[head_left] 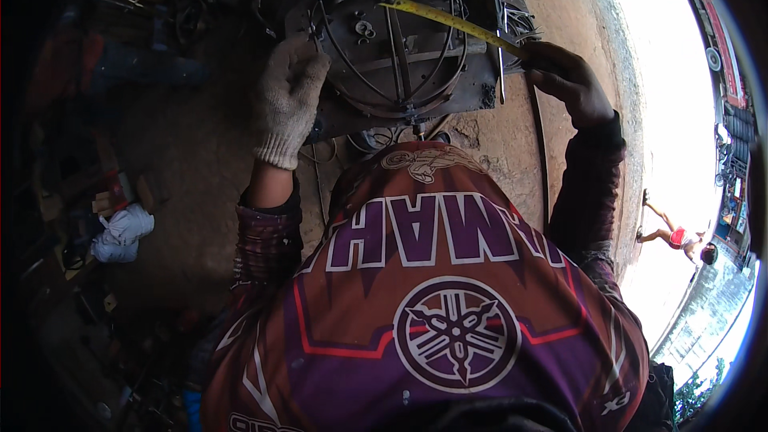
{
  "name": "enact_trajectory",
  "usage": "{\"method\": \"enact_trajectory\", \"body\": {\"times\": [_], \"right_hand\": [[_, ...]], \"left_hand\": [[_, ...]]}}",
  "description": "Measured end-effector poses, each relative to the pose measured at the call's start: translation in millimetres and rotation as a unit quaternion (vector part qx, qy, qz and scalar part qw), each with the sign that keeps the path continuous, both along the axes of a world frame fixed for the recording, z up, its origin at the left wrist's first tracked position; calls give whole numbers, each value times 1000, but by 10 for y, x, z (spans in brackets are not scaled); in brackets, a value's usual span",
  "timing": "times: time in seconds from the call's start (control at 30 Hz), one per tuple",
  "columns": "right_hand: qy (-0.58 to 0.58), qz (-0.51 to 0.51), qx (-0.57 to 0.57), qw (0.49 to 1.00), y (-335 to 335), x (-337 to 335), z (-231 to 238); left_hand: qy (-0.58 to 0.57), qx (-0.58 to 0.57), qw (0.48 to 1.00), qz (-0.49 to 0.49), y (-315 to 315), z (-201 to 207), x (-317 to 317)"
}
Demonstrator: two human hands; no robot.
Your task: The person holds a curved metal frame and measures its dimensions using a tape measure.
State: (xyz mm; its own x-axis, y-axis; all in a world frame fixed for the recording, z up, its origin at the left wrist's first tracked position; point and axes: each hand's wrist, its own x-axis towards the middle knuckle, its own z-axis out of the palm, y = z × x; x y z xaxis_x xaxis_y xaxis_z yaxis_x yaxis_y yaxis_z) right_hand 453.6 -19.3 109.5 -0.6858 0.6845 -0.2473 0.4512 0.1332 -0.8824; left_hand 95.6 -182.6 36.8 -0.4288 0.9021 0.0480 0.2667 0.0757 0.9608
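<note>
A round frame of bent metal rods (358,80) lies on a dark metal work table (352,122) in front of me. A yellow tape measure (448,20) is drawn out across the frame's far right part, its tip near a rod at the top. Bare, my right hand (566,80) closes round the tape's near end at the table's right side; the case is hidden in the hand. My left hand (292,92), in a whitish knitted glove, is at the frame's left side. Its fingers are curled, and what they grip is too dark to make out.
Several metal rings or nuts (364,30) lie on the table inside the frame. A thin straight metal bar (502,72) stands out at the table's right edge. A cable (538,136) runs along the dirt floor. A pale bundle (124,232) lies at left; a person (680,236) is outside at right.
</note>
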Motion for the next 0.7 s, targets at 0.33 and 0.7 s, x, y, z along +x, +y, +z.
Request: {"method": "enact_trajectory", "body": {"times": [0.33, 0.7], "right_hand": [[114, -181, -109, 971, -285, 314, -719], [183, -254, -21, 950, -445, 385, -1070]], "left_hand": [[251, -255, 933, -38, 549, 414, 260], [272, -301, 914, -14, 758, 605, 436]]}}
